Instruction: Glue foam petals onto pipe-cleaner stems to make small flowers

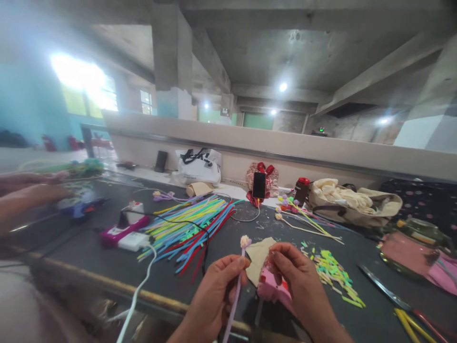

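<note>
My left hand (221,290) is closed around a pale purple pipe-cleaner stem (236,297), pinching it between thumb and forefinger. A small cream flower-like head (245,241) tops the stem, just above the fingertips. To its right, my right hand (298,281) has its thumb and fingertips pinched together; what they hold, if anything, is too small to make out. Beneath that hand lies a pink object with red parts (269,288), partly hidden by the fingers. A beige scrap of cloth or paper (259,259) sits behind, between both hands.
Colourful pipe cleaners (193,224) lie left of centre, beside a purple-and-white power strip (123,233) with cables. Cut green-yellow pieces (332,274), scissors (389,290) and a jar (410,247) are at right. A phone (259,185) stands behind. Another person's arms (32,195) reach in at left.
</note>
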A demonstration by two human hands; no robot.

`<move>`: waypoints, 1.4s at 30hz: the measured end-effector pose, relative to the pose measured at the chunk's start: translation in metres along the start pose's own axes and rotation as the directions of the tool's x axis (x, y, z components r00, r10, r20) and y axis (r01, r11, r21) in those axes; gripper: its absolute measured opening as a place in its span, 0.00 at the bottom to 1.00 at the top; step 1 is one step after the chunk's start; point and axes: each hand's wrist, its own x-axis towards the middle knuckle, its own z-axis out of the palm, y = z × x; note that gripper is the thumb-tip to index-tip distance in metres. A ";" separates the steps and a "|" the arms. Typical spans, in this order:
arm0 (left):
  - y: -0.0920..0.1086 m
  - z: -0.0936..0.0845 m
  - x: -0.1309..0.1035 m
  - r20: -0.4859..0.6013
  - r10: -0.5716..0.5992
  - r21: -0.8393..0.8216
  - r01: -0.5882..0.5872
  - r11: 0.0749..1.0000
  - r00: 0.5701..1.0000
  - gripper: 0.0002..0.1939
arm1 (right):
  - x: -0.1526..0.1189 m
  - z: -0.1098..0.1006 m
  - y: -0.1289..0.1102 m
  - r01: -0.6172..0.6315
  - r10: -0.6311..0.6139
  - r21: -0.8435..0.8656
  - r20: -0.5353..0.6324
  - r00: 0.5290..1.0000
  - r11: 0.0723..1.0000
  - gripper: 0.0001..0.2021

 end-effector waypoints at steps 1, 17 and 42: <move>0.001 -0.001 0.000 -0.001 -0.013 0.004 0.013 1.000 1.000 0.10 | 0.001 -0.005 -0.002 0.012 -0.012 -0.037 0.013 1.000 0.999 0.06; -0.005 0.005 -0.003 0.114 -0.218 -0.088 0.229 0.970 0.969 0.10 | 0.026 -0.023 -0.053 0.078 0.020 -0.295 0.315 0.949 0.952 0.07; -0.018 0.018 -0.007 0.129 -0.137 -0.129 0.154 0.980 0.982 0.14 | 0.001 -0.007 0.001 -0.102 0.150 -0.183 0.274 0.950 0.978 0.04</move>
